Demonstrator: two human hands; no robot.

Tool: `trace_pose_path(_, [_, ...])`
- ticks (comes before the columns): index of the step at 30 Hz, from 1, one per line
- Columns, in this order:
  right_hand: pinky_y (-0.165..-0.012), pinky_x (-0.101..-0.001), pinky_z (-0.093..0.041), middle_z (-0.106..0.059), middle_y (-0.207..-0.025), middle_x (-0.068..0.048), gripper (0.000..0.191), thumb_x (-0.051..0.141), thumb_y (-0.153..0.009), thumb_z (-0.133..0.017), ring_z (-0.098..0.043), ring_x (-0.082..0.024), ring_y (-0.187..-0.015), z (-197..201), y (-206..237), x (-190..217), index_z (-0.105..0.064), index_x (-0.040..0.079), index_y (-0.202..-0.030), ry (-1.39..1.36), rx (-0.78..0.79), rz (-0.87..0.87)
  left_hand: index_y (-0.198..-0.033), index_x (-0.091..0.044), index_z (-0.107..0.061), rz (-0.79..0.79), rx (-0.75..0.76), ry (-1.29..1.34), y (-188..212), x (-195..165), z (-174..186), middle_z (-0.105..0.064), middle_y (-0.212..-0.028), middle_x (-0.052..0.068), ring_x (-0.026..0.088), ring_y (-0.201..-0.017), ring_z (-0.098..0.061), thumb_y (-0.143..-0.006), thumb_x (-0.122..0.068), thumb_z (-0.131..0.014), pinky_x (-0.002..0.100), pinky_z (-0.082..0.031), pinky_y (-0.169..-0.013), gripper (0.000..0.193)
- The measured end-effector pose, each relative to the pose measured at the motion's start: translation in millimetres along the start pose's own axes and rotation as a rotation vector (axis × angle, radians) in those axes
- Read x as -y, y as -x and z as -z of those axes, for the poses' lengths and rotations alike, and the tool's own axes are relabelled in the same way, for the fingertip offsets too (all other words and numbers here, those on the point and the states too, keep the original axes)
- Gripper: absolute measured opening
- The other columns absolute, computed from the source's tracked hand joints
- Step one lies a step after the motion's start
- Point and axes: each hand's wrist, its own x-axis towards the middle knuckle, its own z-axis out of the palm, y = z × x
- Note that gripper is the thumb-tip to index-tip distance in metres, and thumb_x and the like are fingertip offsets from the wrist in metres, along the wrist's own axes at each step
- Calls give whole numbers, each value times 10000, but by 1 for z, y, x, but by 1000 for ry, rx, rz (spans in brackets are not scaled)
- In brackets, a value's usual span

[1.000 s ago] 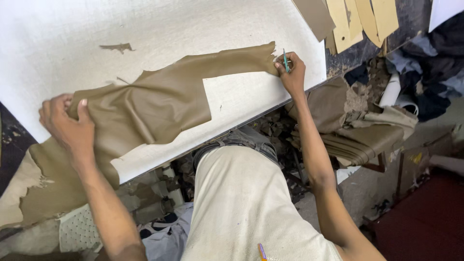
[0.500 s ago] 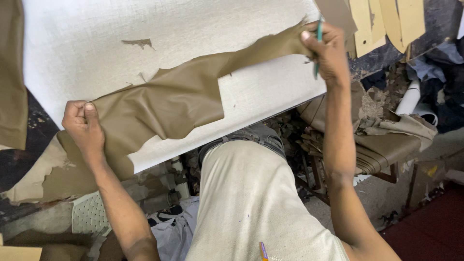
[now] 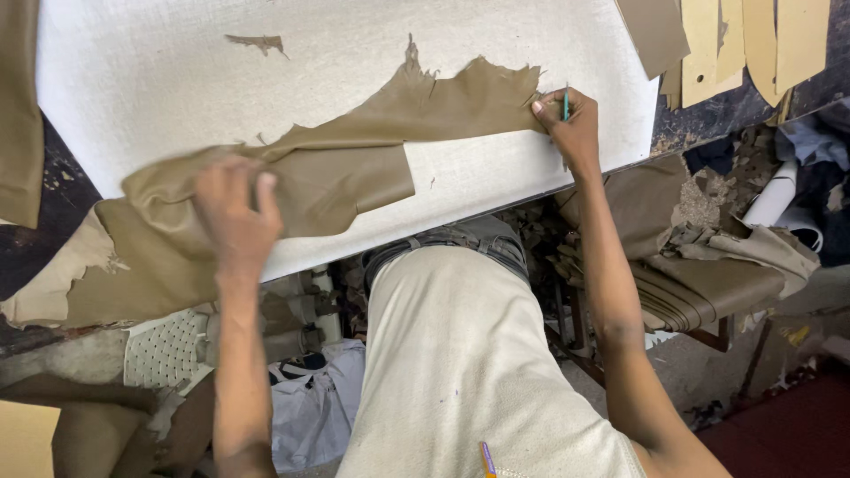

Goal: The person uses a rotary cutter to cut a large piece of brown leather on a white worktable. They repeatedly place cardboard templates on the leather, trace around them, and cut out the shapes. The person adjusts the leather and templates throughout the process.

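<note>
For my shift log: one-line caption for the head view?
Left hand and right hand, gripping a green pen, spread tan leather over a white board.

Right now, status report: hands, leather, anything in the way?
Left hand flat on the tan leather piece. Right hand pins its far edge, gripping a green pen. Nothing blocking on the white board.
</note>
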Motion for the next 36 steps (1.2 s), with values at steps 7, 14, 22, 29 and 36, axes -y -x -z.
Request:
trace_pose_path(7, [-609, -248, -460, -661, -738, 14, 173, 133, -886, -853, -564, -57, -661, 12, -14, -8, -703, 54, -848, 67, 112, 183, -1180, -23, -683, -160, 135, 183, 31, -99, -83, -580, -1434, 140, 343, -1358, -479, -915, -141, -737, 508, -360, -1110, 295])
trace_pose_path(14, [-590, -289, -377, -561, -679, -10, 186, 125, -935, -824, -463, -80, -634, 23, -11, -22, -692, 39, -836, 88, 176, 156, -1074, 31, -706, 67, 36, 417, 31, -114, -50, -731, -1114, 136, 290, -1056, -685, -1042, -102, -679, 398, -533, -949, 140])
trace_pose_path(22, [-611, -259, -412, -617, -717, 0, 125, 92, -955, -791, -498, -61, -657, 18, -4, -39, -703, 23, -899, -58, 113, 223, -1138, -18, -721, 244, 259, 611, 4, -163, -56, -736, -1227, 146, 271, -1169, -698, -1065, -153, -594, 358, -530, -1034, 199])
trace_pose_path(29, [-617, -287, -376, -565, -699, 0, 111, 92, -967, -777, -466, -102, -644, 18, -5, -51, -723, 21, -900, -112, 77, 182, -1581, 11, -357, -140, 427, 63, -46, -224, -159, -287, -1681, 192, 349, -1566, -239, -1070, -380, -541, 519, -173, -1273, 669])
trace_pose_path(36, [-654, -293, -424, -625, -870, -61, 114, 104, -940, -758, -537, -139, -720, 31, 9, -49, -738, -3, -973, -124, -39, 268, -1608, 28, -205, -317, 549, -44, -65, -287, -221, -163, -1688, 199, 352, -1575, -125, -1019, -578, -498, 571, -59, -1261, 894])
